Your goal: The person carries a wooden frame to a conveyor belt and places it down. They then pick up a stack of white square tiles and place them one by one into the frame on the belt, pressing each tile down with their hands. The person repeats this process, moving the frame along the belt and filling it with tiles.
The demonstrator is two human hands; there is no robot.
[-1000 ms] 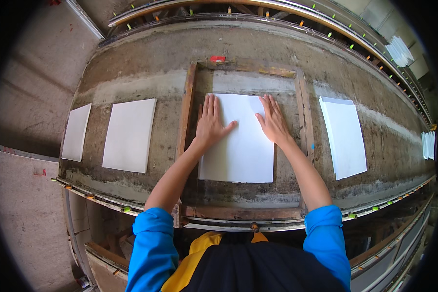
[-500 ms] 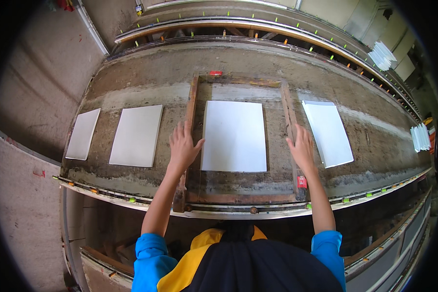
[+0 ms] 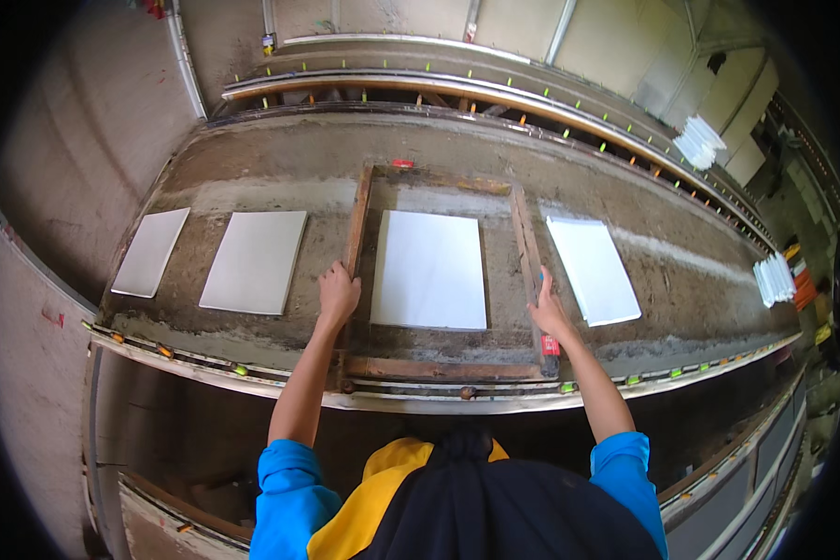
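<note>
Wooden frame (image 3: 358, 219) around a white sheet (image 3: 429, 271), our left grip (image 3: 339, 294) pinching one side, but we can't tell if our right grip (image 3: 550, 312), opposite, is closed.

The left grip (image 3: 340, 294) covers a stretch of one side bar of the wooden frame (image 3: 439, 369), its fingertips out of sight. The right grip (image 3: 550, 313) hides part of the opposite bar. The lower edge cuts off both blue sleeves (image 3: 289, 504) and the dark cloth (image 3: 476, 523). Shadow obscures what lies beneath the counter (image 3: 700, 280). The far paper stack (image 3: 699, 143) is too small for counting sheets.
</note>
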